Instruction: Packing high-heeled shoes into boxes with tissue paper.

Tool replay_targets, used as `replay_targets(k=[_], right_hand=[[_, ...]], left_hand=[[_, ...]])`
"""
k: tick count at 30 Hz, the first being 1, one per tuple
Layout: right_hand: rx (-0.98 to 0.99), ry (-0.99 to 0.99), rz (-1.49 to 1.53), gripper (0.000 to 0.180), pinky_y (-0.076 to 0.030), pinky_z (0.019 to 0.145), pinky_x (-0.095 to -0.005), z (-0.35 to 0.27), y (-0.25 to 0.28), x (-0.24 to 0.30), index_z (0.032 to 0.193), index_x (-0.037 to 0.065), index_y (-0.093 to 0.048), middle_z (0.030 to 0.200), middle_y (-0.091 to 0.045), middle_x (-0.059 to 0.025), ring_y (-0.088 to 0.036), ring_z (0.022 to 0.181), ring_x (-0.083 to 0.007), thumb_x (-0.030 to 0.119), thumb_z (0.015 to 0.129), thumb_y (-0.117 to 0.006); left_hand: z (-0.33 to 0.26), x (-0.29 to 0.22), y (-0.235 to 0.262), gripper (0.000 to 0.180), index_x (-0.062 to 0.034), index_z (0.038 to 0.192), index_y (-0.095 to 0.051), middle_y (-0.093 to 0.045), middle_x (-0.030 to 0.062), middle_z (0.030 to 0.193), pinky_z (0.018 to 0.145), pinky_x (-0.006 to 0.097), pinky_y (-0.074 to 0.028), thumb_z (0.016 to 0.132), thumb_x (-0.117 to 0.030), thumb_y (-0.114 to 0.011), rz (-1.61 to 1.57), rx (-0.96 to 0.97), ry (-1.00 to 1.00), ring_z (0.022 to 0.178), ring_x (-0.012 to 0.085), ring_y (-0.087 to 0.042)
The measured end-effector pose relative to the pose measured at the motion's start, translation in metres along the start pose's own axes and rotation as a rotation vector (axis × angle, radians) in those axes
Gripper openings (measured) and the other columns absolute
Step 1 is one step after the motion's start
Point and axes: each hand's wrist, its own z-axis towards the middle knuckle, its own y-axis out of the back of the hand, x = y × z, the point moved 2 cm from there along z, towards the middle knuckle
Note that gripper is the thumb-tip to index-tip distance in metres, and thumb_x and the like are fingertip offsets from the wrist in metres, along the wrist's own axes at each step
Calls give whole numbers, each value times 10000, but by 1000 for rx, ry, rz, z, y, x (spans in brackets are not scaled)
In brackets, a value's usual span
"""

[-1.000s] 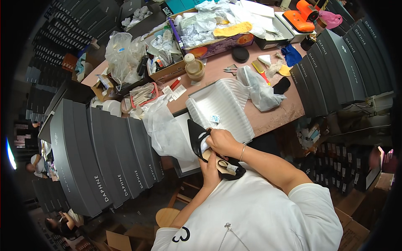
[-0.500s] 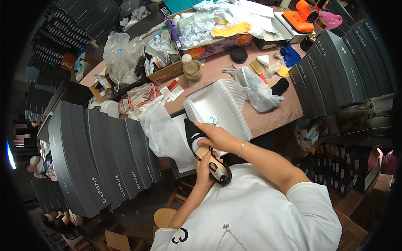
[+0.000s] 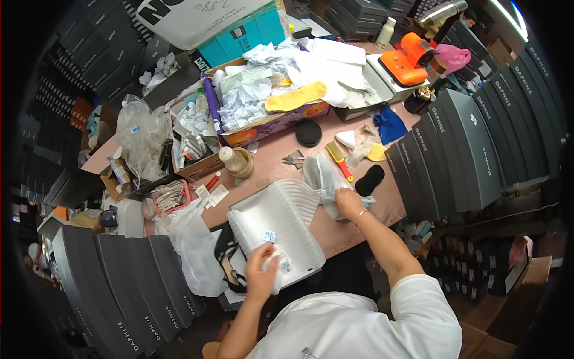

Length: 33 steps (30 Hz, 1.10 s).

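Right hand (image 3: 349, 204) moved onto plastic bag (image 3: 318, 175), hiding part.

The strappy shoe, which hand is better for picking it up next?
Probably the left hand: it is close beside the strappy shoe, while the right hand is farther away, at the cloudy bag.

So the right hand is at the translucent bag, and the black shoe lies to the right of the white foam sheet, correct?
Not quite: in the head view, the black shoe lies to the left of the white foam sheet. The right hand is indeed at the translucent bag.
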Motion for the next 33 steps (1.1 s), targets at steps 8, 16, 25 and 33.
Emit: replay_targets(k=[8, 16, 25, 33], right_hand=[[-58, 75, 789, 255, -487, 694, -434, -71, 178, 115, 947, -35, -596, 853, -619, -264, -623, 827, -402, 211, 903, -548], [-594, 562, 513, 321, -286, 1030, -566, -77, 212, 176, 1080, 119, -630, 1217, -566, -84, -377, 1279, -365, 171, 775, -714], [-329, 678, 769, 467, -422, 964, -463, -136, 165, 245, 1175, 106, -588, 1248, -546, -162, -469, 1205, -376, 61, 726, -711], [151, 630, 602, 516, -507, 655, -424, -111, 153, 196, 1117, -16, -551, 807, -639, -232, -643, 749, -382, 372, 813, -703]], left_hand=[[6, -38, -92, 601, 4, 1364, -375, -488, 130, 1302, 1040, 368, -371, 880, -208, -661, -395, 25, -33, 1233, 237, -455], [-16, -13, 11, 428, -75, 1286, -477, -537, 63, 1249, 945, 356, -459, 964, -351, -531, -691, -20, 191, 1123, 198, -545], [-17, 63, 106, 529, -11, 1335, -430, -542, 128, 1265, 965, 375, -456, 972, -396, -441, -698, 90, 348, 1128, 235, -557], [-3, 38, 151, 563, 23, 1235, -520, -612, 152, 1141, 946, 401, -465, 971, -461, -407, -778, -68, 382, 1063, 265, -594]])
